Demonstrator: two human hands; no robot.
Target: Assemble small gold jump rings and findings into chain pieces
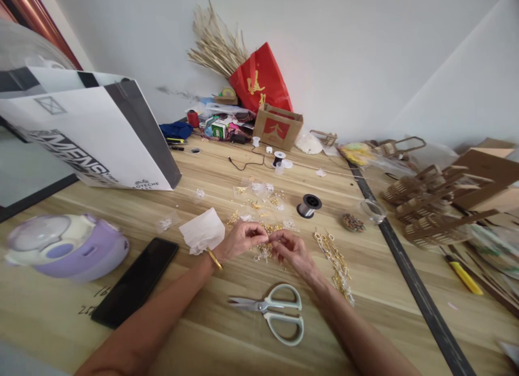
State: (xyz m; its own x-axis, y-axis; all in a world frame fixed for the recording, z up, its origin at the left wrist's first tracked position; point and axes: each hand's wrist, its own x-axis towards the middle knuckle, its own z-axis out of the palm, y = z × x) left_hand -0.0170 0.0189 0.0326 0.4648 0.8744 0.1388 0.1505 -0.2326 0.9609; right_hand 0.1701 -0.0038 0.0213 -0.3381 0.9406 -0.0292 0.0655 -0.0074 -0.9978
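Note:
My left hand (pixel 244 237) and my right hand (pixel 292 247) meet fingertip to fingertip over the middle of the table. Both are pinched closed; whatever lies between the fingertips is too small to make out. Just beyond and below them is a loose pile of small gold and silver jewelry pieces (pixel 264 253). A bunch of gold and silver chains (pixel 334 263) lies to the right of my right hand. Nearer to me rest scissors (pixel 267 307) with pale handles, blades pointing left. A crumpled white paper (pixel 203 230) lies beside my left wrist.
A spool of wire (pixel 309 206) stands behind my right hand, with a dish of beads (pixel 352 222) farther right. To the left are a black phone (pixel 135 281), a purple and white device (pixel 68 246) and a large paper bag (pixel 97 133). Small woven baskets (pixel 430 203) crowd the right side.

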